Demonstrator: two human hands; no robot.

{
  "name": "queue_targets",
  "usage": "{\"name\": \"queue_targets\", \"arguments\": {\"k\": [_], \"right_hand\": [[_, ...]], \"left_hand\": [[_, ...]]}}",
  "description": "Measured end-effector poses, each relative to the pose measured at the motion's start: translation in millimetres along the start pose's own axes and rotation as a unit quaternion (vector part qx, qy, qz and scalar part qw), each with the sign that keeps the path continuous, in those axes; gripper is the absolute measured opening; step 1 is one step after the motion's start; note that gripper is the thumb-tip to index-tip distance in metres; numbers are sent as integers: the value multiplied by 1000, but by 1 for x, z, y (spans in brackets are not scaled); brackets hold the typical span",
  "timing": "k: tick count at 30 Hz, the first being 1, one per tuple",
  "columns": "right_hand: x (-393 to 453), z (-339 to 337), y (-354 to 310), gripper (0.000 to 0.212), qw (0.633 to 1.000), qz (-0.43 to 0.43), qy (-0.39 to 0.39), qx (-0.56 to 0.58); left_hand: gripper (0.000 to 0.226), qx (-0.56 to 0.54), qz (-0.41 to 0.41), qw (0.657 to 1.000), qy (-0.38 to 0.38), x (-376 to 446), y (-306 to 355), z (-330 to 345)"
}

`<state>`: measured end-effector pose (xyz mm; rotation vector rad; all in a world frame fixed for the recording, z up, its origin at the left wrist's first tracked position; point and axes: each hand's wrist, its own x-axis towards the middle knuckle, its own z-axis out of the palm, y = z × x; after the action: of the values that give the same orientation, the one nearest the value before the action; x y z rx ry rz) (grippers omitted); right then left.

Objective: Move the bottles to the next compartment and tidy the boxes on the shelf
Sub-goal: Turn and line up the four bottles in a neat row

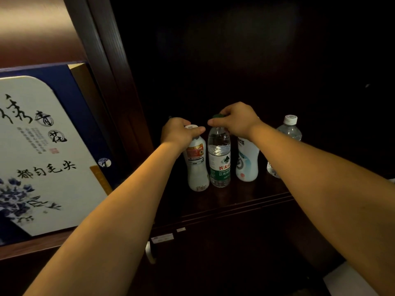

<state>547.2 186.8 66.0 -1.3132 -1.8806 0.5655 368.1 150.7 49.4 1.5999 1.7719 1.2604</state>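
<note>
Several bottles stand upright in a row on the dark wooden shelf (235, 199). My left hand (178, 132) grips the white cap and neck of a white bottle with a red label (197, 167). My right hand (235, 122) holds the green cap of a clear water bottle with a green label (219, 161). Right of it stands a white and pale blue bottle (246, 161), its top hidden behind my right wrist. A clear bottle with a white cap (287, 133) stands furthest right, partly behind my right forearm. A large blue and white box with calligraphy (42, 159) fills the left compartment.
A dark wooden divider (115, 86) separates the box's compartment from the bottles' compartment. The back of the bottle compartment is very dark. A small white label (162, 238) sits on the cabinet front below the shelf edge. Something pale shows at the bottom right corner (350, 283).
</note>
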Motion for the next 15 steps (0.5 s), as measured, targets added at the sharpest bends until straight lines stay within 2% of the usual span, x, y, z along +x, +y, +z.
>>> {"name": "queue_targets", "arguments": {"k": [4, 7, 10, 13, 15], "right_hand": [[0, 0, 1, 45, 1000, 3, 4, 1], [0, 2, 2, 42, 1000, 9, 6, 6], [0, 2, 2, 39, 1000, 10, 5, 14], [0, 2, 3, 38, 1000, 9, 1, 15], [0, 2, 3, 38, 1000, 4, 3, 10]], "left_hand": [[58, -3, 3, 1000, 17, 1, -1, 2], [47, -25, -4, 999, 38, 4, -3, 2], [45, -40, -12, 999, 22, 6, -1, 6], [26, -45, 10, 999, 18, 5, -3, 9], [37, -38, 20, 999, 21, 6, -7, 9]]}}
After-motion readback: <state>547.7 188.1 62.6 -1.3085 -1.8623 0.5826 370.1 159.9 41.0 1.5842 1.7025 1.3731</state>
